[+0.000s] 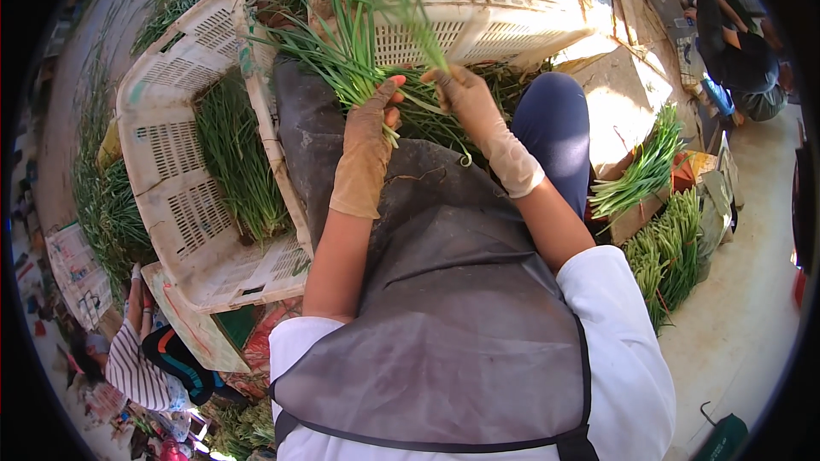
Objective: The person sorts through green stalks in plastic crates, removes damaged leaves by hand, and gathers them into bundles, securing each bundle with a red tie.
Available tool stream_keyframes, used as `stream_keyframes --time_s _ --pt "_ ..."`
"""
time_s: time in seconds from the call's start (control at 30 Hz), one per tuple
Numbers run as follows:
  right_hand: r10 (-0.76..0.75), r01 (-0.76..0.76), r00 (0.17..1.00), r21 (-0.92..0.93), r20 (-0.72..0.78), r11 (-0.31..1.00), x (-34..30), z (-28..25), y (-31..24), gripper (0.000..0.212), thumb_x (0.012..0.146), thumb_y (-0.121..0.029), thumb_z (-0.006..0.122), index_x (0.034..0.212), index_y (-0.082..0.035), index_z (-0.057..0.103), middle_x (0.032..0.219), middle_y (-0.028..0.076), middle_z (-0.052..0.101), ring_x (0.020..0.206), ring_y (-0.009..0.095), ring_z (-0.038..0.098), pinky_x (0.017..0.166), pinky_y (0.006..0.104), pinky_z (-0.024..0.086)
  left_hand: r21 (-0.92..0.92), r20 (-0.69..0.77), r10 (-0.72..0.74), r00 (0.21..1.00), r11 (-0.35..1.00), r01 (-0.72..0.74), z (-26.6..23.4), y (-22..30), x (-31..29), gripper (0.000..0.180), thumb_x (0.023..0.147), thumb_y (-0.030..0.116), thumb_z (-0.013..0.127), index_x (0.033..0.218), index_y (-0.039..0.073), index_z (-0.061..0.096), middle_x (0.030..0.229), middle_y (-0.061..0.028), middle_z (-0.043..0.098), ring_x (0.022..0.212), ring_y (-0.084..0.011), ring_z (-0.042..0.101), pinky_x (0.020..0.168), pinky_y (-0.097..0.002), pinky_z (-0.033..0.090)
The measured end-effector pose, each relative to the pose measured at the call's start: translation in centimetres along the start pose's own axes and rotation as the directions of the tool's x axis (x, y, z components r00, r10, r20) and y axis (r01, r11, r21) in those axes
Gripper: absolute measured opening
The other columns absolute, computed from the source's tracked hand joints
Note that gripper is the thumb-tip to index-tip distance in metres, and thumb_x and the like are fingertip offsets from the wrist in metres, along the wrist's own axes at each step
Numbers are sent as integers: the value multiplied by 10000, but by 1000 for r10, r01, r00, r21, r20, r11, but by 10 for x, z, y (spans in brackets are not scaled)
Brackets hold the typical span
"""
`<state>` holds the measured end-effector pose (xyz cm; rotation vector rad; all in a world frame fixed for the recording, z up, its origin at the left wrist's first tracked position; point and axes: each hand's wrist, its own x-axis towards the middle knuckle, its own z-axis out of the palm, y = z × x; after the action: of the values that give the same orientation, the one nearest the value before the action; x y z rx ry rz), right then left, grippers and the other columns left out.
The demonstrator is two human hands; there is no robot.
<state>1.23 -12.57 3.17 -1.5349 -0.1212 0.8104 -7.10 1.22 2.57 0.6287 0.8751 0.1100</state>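
Presently the left hand [372, 119] clasps a green bunch [352, 60] near the far edge of the dark apron [453, 324]; the right hand [471, 102] pinches blurred stalks [418, 26].

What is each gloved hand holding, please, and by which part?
The left hand grips a bunch of green stalks near their pale lower ends; the right hand pinches a few blurred stalks, apparently near their lower ends.
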Motion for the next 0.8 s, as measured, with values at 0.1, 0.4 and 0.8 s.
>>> stream_keyframes --time_s 0.1,0.4,0.8 --pt "-2 50 991 -356 135 933 -6 11 6 287 915 -303 555 942 -24 613 646 -26 472 574 64 439 539 209 375 18 -36 34 999 999 -33 2 1 -1 197 820 120 684 975 -1 665 702 -13 560 445 -83 378 411 -236 273" --pt "51 -53 998 81 23 995 -3 1 2 293 889 -294 582 876 -1 591 702 1 558 608 114 525 603 267 449 38 24 131 991 991 -132 -13 8 -1 216 805 123 704 967 -7 646 704 -25 588 544 -98 509 469 -226 392" --pt "-64 71 996 -136 56 988 -10 13 -13 257 889 -258 590 941 -7 611 668 -46 488 588 42 404 543 194 320 142 -55 102 993 985 -94 -1 12 -10 175 803 147 715 872 11 631 637 -19 565 469 -77 417 416 -222 333"
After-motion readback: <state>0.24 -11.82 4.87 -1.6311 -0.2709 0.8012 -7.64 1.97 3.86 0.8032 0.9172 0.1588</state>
